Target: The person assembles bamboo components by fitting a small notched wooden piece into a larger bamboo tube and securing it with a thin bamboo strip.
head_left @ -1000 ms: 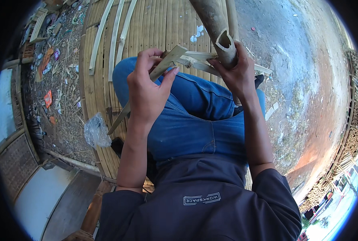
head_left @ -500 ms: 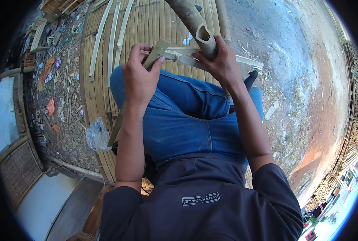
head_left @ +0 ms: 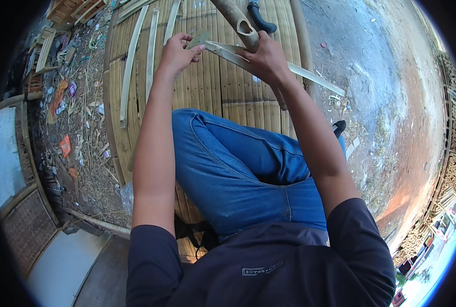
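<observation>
My left hand pinches the end of a flat olive-brown bamboo slat between thumb and fingers, out beyond my knee. My right hand is closed around the lower part of a bamboo pole, just below a cut opening in its side. Pale split bamboo strips cross by my right hand, running from near the left slat out past the platform's right edge. Whether the right fingers also grip these strips is hidden.
I sit cross-legged on a bamboo-slat platform. Several pale bamboo strips lie on it at the left. A dark curved handle is at the far side. Litter and an orange wrapper cover the ground at left; bare earth is at right.
Both hands have moved farther away from my body with the slat and pole. The view has shifted, showing more of the platform and the dark curved handle.
</observation>
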The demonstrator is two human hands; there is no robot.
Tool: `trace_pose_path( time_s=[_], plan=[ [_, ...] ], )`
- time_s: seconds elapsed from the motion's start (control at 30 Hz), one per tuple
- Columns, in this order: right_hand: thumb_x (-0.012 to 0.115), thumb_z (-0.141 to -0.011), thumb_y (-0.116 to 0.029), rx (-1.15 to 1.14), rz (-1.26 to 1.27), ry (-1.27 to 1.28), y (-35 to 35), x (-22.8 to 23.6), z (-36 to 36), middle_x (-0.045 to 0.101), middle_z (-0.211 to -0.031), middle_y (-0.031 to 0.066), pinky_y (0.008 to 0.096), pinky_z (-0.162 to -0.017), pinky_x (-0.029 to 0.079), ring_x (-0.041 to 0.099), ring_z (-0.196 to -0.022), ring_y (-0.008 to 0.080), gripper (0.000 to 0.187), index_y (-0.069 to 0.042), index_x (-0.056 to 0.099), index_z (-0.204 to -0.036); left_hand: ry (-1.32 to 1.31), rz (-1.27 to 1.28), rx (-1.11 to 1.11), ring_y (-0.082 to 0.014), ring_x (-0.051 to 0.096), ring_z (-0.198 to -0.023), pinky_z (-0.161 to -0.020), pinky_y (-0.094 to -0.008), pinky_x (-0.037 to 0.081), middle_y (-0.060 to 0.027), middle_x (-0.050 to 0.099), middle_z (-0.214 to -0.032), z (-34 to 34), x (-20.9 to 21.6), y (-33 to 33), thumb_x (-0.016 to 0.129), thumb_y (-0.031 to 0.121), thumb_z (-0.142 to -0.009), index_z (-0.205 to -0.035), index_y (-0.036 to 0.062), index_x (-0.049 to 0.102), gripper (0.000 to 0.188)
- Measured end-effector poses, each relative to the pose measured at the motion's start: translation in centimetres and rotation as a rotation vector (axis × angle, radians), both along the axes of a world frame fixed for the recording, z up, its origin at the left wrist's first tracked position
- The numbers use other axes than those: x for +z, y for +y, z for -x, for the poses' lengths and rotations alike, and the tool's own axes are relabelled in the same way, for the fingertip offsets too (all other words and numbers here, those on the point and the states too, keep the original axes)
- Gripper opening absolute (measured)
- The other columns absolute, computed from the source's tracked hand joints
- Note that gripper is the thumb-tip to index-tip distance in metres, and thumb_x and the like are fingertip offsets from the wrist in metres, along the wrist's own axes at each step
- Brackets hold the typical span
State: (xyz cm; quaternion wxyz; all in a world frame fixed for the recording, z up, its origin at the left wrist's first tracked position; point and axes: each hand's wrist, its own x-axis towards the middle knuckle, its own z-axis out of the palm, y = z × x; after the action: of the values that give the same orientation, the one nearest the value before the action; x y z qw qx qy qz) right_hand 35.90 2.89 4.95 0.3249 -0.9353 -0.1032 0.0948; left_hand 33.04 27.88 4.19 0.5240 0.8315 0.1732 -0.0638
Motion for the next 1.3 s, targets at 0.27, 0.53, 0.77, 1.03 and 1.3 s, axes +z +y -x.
trace_pose_path(
  time_s=[0.27, 0.53, 0.77, 1.03, 1.3],
  plan=[
    [0.078, -0.082, -0.039, 0.141, 0.188, 0.064, 0.1, -5.1, -3.1, 0.069, -0.101, 0.0297, 0.0515, -0.088, 0.053, 0.066, -0.099, 0.0465, 0.055, 0.005, 0.055, -0.106, 0.184, 0.118, 0.106, -0.0153, 0.072, -0.069, -0.063, -0.0301, 0.056, -0.0158, 0.073, -0.095, -0.9, -7.5, -1.3, 0.081, 0.014, -0.085, -0.116, -0.0026, 0.060, 0.042],
    [0.075, -0.085, -0.035, 0.128, 0.171, -0.121, 0.2, -5.4, -2.9, 0.067, -0.103, 0.0304, 0.0526, -0.091, 0.051, 0.063, -0.103, 0.0461, 0.049, 0.003, 0.054, -0.108, 0.180, -0.117, -0.088, -0.0156, 0.072, -0.077, -0.072, -0.0336, 0.056, -0.0158, 0.073, -0.098, -2.7, -7.4, -0.2, 0.080, 0.027, -0.087, -0.123, -0.0023, 0.057, 0.052],
    [0.078, -0.084, -0.034, 0.170, 0.166, -0.075, 0.8, -1.5, -1.0, 0.069, -0.093, 0.0291, 0.0509, -0.082, 0.054, 0.068, -0.093, 0.0448, 0.048, 0.002, 0.056, -0.109, 0.212, -0.081, -0.099, -0.0165, 0.073, -0.077, -0.071, -0.0324, 0.056, -0.0156, 0.073, -0.098, -2.3, -8.0, 0.4, 0.081, 0.025, -0.087, -0.122, -0.0043, 0.058, 0.051],
    [0.076, -0.086, -0.037, 0.184, 0.181, 0.125, 0.8, -3.3, 3.8, 0.069, -0.098, 0.0291, 0.0530, -0.083, 0.053, 0.067, -0.095, 0.0472, 0.056, 0.003, 0.051, -0.116, 0.250, 0.210, -0.008, -0.0208, 0.074, -0.084, -0.070, -0.0322, 0.059, -0.0185, 0.072, -0.102, -2.1, -7.5, 0.3, 0.081, 0.018, -0.087, -0.126, -0.0121, 0.053, 0.056],
    [0.076, -0.085, -0.038, 0.165, 0.109, 0.138, -0.3, -4.8, 4.6, 0.069, -0.097, 0.0296, 0.0539, -0.083, 0.053, 0.065, -0.096, 0.0488, 0.055, 0.000, 0.051, -0.117, 0.255, 0.212, -0.010, -0.0216, 0.074, -0.080, -0.068, -0.0332, 0.059, -0.0186, 0.072, -0.097, -1.8, -7.4, 0.7, 0.082, 0.016, -0.085, -0.126, -0.0132, 0.051, 0.059]
  ],
)
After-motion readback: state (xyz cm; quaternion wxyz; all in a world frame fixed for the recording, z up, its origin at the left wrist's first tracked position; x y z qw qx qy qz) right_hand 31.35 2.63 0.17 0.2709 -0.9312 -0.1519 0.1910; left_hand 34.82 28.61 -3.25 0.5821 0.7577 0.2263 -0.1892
